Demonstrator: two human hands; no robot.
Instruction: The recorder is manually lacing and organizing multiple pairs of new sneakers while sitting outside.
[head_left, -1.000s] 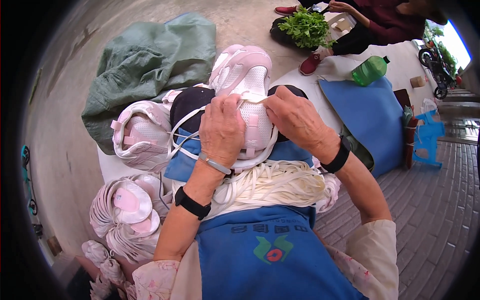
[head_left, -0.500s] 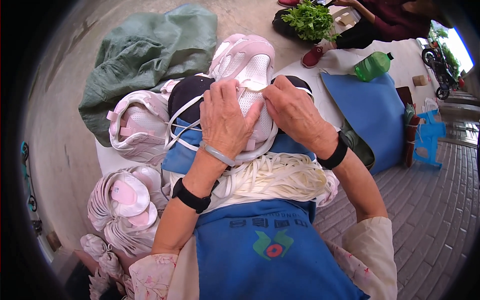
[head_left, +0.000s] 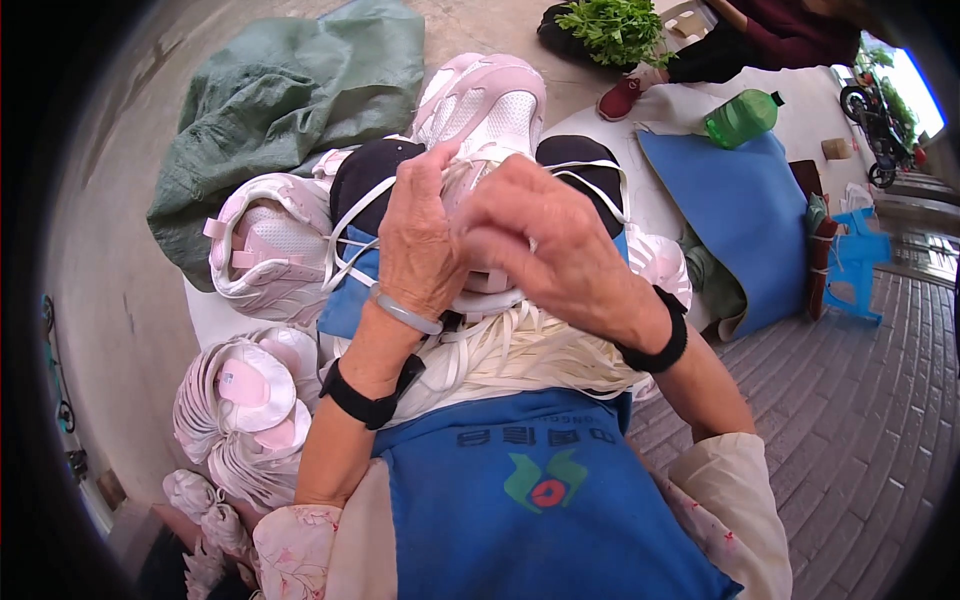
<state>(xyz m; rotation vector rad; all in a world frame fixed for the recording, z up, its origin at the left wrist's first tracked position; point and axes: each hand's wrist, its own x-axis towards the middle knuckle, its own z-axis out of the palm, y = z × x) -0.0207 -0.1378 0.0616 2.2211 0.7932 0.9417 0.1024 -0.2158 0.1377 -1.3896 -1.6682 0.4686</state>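
Observation:
A pink-and-white sneaker (head_left: 480, 105) lies across my lap, toe pointing away, with a white shoelace (head_left: 365, 215) trailing at its left. My left hand (head_left: 420, 235) is over the sneaker's left side, fingers pressed together; whatever they hold is hidden. Across the sneaker's opening, my right hand (head_left: 560, 250) curls toward the left one, its fingers smeared by motion. Just below the hands, a thick bundle of cream shoelaces (head_left: 540, 355) rests on my blue apron (head_left: 460, 500). Another pink-and-white sneaker (head_left: 265, 245) sits at the left, with loose lace beside it.
Nested pink-and-white shoe parts (head_left: 250, 395) are stacked at lower left. A green woven sack (head_left: 290, 110) lies at far left. On the right are a blue mat (head_left: 725, 225), a green bottle (head_left: 742, 118) and a blue stool (head_left: 853, 265). Another person (head_left: 790, 35) sits near leafy greens (head_left: 610, 30).
My right hand has left the lacing and come nearer, crossing toward my left hand. The left hand has shifted slightly left, and its fingers now point upward. The view has moved a little.

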